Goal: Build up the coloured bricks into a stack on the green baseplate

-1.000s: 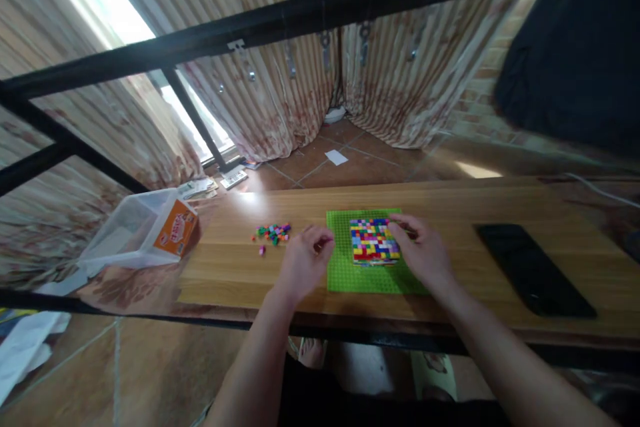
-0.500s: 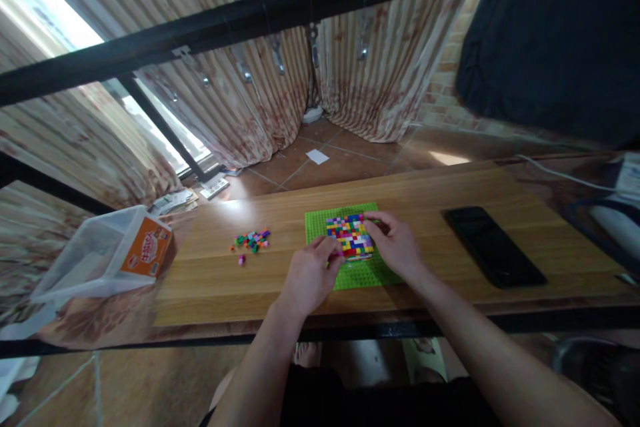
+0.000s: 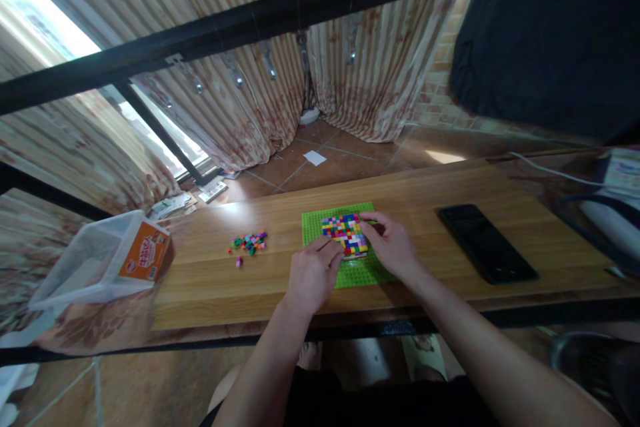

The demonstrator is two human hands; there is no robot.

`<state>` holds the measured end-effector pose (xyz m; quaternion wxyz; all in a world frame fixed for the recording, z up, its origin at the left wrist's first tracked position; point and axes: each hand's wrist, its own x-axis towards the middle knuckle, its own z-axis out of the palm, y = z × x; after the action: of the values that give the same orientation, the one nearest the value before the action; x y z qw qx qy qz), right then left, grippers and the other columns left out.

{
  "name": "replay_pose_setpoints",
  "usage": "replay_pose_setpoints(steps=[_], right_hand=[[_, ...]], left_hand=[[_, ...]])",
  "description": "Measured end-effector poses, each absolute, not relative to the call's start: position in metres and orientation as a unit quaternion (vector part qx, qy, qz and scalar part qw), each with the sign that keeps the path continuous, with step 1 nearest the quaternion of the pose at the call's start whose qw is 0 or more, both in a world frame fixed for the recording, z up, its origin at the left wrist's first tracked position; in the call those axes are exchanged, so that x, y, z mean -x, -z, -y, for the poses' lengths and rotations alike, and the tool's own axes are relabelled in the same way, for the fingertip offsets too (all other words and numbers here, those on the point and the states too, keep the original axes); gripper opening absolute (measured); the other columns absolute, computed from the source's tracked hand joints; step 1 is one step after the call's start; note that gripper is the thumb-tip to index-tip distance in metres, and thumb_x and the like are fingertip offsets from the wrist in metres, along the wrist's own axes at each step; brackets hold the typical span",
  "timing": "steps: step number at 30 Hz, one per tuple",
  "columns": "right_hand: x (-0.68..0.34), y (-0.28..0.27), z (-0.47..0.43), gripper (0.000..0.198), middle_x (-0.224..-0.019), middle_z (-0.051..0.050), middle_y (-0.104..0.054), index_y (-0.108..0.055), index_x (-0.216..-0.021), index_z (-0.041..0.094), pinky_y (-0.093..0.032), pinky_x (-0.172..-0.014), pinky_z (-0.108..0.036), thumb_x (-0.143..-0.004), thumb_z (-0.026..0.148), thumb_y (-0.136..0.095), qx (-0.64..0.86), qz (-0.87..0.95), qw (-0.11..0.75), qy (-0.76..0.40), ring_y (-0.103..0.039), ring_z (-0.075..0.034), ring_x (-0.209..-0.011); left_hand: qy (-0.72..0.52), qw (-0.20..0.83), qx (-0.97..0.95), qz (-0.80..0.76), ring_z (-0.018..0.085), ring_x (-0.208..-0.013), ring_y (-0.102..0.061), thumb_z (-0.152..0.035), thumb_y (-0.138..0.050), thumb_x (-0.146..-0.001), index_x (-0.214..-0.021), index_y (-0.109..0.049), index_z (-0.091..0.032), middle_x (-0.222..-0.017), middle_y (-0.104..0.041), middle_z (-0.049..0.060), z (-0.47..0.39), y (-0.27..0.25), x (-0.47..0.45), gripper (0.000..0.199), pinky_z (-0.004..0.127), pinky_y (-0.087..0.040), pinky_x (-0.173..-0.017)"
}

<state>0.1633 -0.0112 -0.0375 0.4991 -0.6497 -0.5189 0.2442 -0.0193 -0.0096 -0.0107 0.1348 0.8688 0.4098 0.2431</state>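
Observation:
On a green studded baseplate [image 3: 364,275] stands a multicoloured block of small toy bricks [image 3: 345,230]. My left hand [image 3: 314,272] is at the block's near left corner, its fingers closed in a pinch over the bricks. Whatever sits between those fingertips is hidden. My right hand [image 3: 393,245] steadies the block from the right, with the index finger at the far right corner and the thumb along the side. Loose small bricks [image 3: 250,241] lie in a pile to the left, and a magenta brick [image 3: 239,261] rests just nearer to me.
Everything stands on a wooden table [image 3: 210,287]. A black phone [image 3: 486,243] lies at the right. Beyond the left edge is a clear plastic bin [image 3: 90,260] with an orange label. A dark metal bar [image 3: 280,13] crosses above the far side.
My left fingers have shifted slightly over the block, and the pink spot seen at their tips earlier no longer shows. My right hand keeps its place; the view has moved a little.

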Motion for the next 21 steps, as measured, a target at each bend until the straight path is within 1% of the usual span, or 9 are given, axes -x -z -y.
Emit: replay_pose_setpoints(steps=[3, 4, 8, 11, 15, 18, 21], right_hand=[[-0.164, 0.039, 0.010, 0.031, -0.099, -0.008, -0.073, -0.070, -0.102, 0.020, -0.053, -0.079, -0.038, -0.083, 0.040, -0.057, 0.649, 0.518, 0.494, -0.256, -0.067, -0.021, -0.081], [-0.164, 0.040, 0.010, 0.031, -0.099, -0.008, -0.073, -0.070, -0.102, 0.019, -0.053, -0.079, -0.038, -0.083, 0.040, -0.057, 0.649, 0.517, 0.494, -0.260, -0.067, -0.021, -0.081], [-0.162, 0.041, 0.010, 0.035, -0.102, -0.009, -0.072, -0.068, -0.107, 0.019, -0.053, -0.079, -0.039, -0.083, 0.043, -0.058, 0.632, 0.519, 0.496, -0.293, -0.068, -0.021, -0.083], [-0.158, 0.041, 0.012, 0.049, -0.116, -0.012, -0.067, -0.059, -0.121, 0.019, -0.052, -0.087, -0.042, -0.082, 0.047, -0.060, 0.623, 0.524, 0.494, -0.305, -0.066, -0.024, -0.097], [-0.148, 0.040, 0.018, 0.067, -0.132, -0.015, -0.058, -0.048, -0.134, 0.018, -0.044, -0.101, -0.047, -0.077, 0.051, -0.064, 0.639, 0.536, 0.473, -0.283, -0.058, -0.028, -0.117], [-0.142, 0.041, 0.021, 0.078, -0.138, -0.017, -0.053, -0.043, -0.138, 0.017, -0.039, -0.105, -0.051, -0.073, 0.053, -0.067, 0.651, 0.540, 0.457, -0.275, -0.052, -0.031, -0.124], [-0.139, 0.043, 0.021, 0.083, -0.138, -0.016, -0.053, -0.042, -0.139, 0.020, -0.038, -0.105, -0.052, -0.069, 0.055, -0.071, 0.654, 0.537, 0.462, -0.265, -0.051, -0.032, -0.125]], left_hand=[[-0.268, 0.100, -0.862, -0.419, 0.016, -0.086, -0.063, -0.021, -0.057, -0.089, -0.093, -0.065, -0.021, -0.091, -0.068, 0.003, 0.009, 0.012, 0.018, 0.008, 0.029, -0.051, -0.078], [-0.277, 0.090, -0.858, -0.424, 0.018, -0.088, -0.063, -0.021, -0.060, -0.088, -0.096, -0.064, -0.021, -0.092, -0.068, 0.004, 0.009, 0.013, 0.018, 0.009, 0.031, -0.051, -0.079], [-0.302, 0.069, -0.839, -0.448, 0.021, -0.097, -0.061, -0.022, -0.068, -0.082, -0.108, -0.059, -0.020, -0.102, -0.065, 0.006, 0.007, 0.015, 0.019, 0.028, 0.036, -0.052, -0.086], [-0.308, 0.065, -0.833, -0.455, 0.023, -0.103, -0.059, -0.023, -0.070, -0.080, -0.115, -0.055, -0.019, -0.109, -0.062, 0.008, 0.006, 0.016, 0.020, 0.038, 0.040, -0.051, -0.090], [-0.304, 0.081, -0.838, -0.446, 0.023, -0.108, -0.058, -0.021, -0.068, -0.081, -0.120, -0.051, -0.021, -0.114, -0.061, 0.008, 0.005, 0.017, 0.020, 0.042, 0.041, -0.050, -0.094], [-0.303, 0.087, -0.839, -0.442, 0.023, -0.109, -0.058, -0.021, -0.066, -0.083, -0.123, -0.049, -0.021, -0.116, -0.060, 0.008, 0.005, 0.018, 0.020, 0.044, 0.041, -0.050, -0.094], [-0.304, 0.083, -0.841, -0.440, 0.023, -0.109, -0.058, -0.022, -0.063, -0.085, -0.125, -0.047, -0.021, -0.117, -0.060, 0.009, 0.004, 0.019, 0.020, 0.043, 0.041, -0.050, -0.094]])
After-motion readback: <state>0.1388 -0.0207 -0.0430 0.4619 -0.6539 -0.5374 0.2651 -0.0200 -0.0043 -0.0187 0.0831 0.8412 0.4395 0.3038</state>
